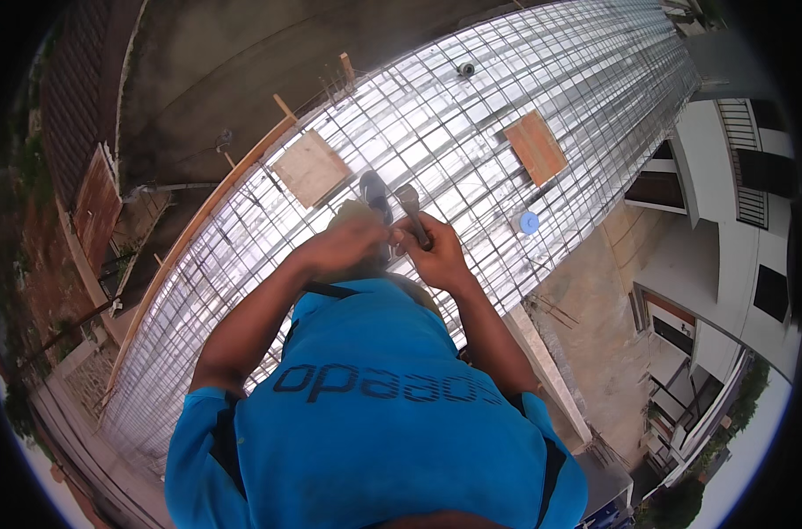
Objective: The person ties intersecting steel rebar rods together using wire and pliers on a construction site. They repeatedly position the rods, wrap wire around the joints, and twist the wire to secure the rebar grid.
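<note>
My right hand [437,253] is closed around the handles of a pair of pincers [412,212], dark at the grip, with a rounded grey head pointing away from me. Close against it, in front of my waist, is my left hand [352,238], slightly blurred with its fingers bent together. Whatever those fingers pinch is too small or hidden to name. Beneath both hands, a mesh of thin steel bars [436,123] lies over shiny ribbed metal decking. My dark shoe [375,188] stands on it just beyond the hands.
A square beige board [311,167] lies left of my foot, and a reddish-brown board [535,147] farther right. A blue round-topped object [528,222] stands near the right edge. A small pipe fitting [465,69] sits farther off. Wooden edging [216,198] borders the left drop; white buildings [683,247] rise right.
</note>
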Available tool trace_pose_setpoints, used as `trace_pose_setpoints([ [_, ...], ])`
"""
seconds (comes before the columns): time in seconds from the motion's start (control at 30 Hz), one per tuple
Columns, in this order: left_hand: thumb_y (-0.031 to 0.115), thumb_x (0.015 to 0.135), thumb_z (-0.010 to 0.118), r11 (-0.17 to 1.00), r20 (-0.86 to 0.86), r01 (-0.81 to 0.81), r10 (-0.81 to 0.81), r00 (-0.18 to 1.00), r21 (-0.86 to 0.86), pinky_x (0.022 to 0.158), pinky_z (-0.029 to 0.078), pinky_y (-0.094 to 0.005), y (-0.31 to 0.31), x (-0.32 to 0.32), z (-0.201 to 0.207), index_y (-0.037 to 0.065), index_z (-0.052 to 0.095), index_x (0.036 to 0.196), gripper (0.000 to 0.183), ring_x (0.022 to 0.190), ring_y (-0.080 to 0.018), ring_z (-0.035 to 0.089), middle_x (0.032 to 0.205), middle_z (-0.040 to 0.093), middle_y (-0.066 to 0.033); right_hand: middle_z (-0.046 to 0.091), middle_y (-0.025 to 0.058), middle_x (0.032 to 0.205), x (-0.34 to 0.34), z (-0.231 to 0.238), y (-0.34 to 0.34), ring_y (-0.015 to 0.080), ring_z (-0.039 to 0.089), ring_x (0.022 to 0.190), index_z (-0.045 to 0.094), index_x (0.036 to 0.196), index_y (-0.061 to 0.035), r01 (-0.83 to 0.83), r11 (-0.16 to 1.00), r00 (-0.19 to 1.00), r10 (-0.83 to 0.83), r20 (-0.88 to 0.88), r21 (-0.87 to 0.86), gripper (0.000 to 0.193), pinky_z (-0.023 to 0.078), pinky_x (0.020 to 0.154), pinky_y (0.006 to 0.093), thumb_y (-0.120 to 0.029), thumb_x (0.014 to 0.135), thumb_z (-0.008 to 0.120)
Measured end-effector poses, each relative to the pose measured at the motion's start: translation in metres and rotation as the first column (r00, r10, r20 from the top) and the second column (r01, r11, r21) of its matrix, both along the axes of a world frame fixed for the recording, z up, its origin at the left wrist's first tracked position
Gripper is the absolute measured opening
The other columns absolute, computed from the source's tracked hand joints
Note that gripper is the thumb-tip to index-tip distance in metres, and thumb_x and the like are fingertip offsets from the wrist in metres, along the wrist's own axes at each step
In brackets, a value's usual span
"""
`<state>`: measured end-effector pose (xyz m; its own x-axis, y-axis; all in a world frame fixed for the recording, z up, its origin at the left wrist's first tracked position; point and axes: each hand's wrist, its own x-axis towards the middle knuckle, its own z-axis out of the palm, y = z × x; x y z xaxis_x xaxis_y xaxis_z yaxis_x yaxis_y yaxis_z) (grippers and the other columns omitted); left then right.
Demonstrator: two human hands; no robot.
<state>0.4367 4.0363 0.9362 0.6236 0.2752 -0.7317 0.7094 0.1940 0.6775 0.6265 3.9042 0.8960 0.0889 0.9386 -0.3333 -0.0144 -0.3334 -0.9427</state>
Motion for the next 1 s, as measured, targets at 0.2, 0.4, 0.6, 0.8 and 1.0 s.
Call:
trace_pose_setpoints([
  [0.2,0.036,0.11,0.046,0.986,0.099,0.009,-0.026,0.995,0.165,0.104,0.05,-0.0376,0.062,0.034,-0.075,-0.004,0.069,0.134,0.051,0.113,-0.0297,0.068,0.121,0.073,-0.0221,0.077,0.0105,0.099,0.045,-0.004,0.073,0.0142,0.075,0.089,0.072,0.123,0.0026,-0.009,0.991,0.99,-0.009,-0.138,-0.133,0.026,0.059,0.081,0.0308,-0.013,0.102,0.075],
  [0.4,0.04,0.114,0.047,0.959,0.145,0.095,-0.138,0.98,0.268,0.092,0.05,-0.0479,0.148,0.082,-0.056,0.003,0.074,0.126,0.048,0.1,-0.0394,0.067,0.103,0.07,-0.0264,0.078,0.0108,0.1,0.091,-0.016,0.158,0.0168,0.076,0.089,0.072,0.12,0.0031,0.005,0.971,0.998,0.011,0.064,-0.238,0.028,0.06,0.08,0.0338,-0.02,0.106,0.071],
  [0.6,0.035,0.114,0.045,0.934,0.191,-0.01,-0.063,0.98,0.356,0.096,0.051,-0.0542,0.202,0.092,-0.083,0.004,0.072,0.11,0.042,0.107,-0.0421,0.066,0.11,0.071,-0.0208,0.077,0.0096,0.093,0.105,-0.015,0.243,0.0146,0.074,0.082,0.071,0.114,0.0021,-0.072,0.95,0.99,0.106,0.096,-0.304,0.019,0.053,0.072,0.0296,-0.015,0.109,0.065],
  [0.8,0.03,0.112,0.05,0.897,0.287,-0.242,0.137,0.948,0.371,0.099,0.054,-0.0507,0.23,0.077,-0.071,0.007,0.073,0.126,0.035,0.113,-0.0402,0.069,0.113,0.074,-0.019,0.076,0.0073,0.09,0.116,-0.038,0.3,0.012,0.071,0.076,0.07,0.112,-0.0011,-0.123,0.906,0.991,0.094,-0.092,-0.405,0.018,0.045,0.06,0.0263,-0.018,0.107,0.067],
  [1.0,0.023,0.108,0.057,0.856,0.151,-0.236,0.186,0.971,0.46,0.097,0.057,-0.049,0.235,0.073,-0.092,0.009,0.075,0.123,0.028,0.109,-0.0373,0.072,0.115,0.076,-0.0157,0.075,0.0065,0.091,0.115,-0.052,0.346,0.0128,0.071,0.081,0.069,0.115,-0.0004,-0.343,0.866,0.936,0.349,-0.051,-0.364,0.021,0.055,0.072,0.0304,-0.019,0.108,0.068],
])
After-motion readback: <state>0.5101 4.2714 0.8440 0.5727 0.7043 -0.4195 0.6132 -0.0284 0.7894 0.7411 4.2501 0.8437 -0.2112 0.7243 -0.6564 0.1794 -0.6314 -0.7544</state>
